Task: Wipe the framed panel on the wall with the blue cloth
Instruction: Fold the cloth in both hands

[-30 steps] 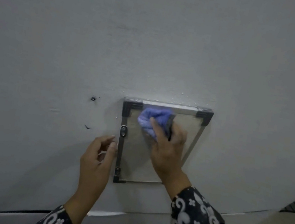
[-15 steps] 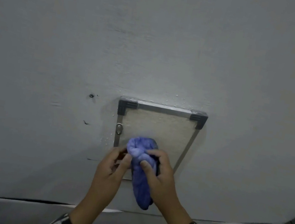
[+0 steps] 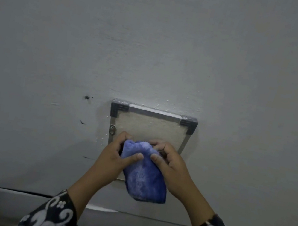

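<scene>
Against grey wall (image 3: pixel 174 48), blue cloth (image 3: pixel 143 179) is gripped by left hand (image 3: pixel 115 158) and right hand (image 3: pixel 172 166) at framed panel (image 3: pixel 151 127)'s six o'clock; loosely regripped, it could be dropped.

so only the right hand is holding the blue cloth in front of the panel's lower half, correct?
Not quite: the head view shows both hands on it. The left hand and right hand each grip the blue cloth, bunched in front of the lower half of the framed panel.
</scene>
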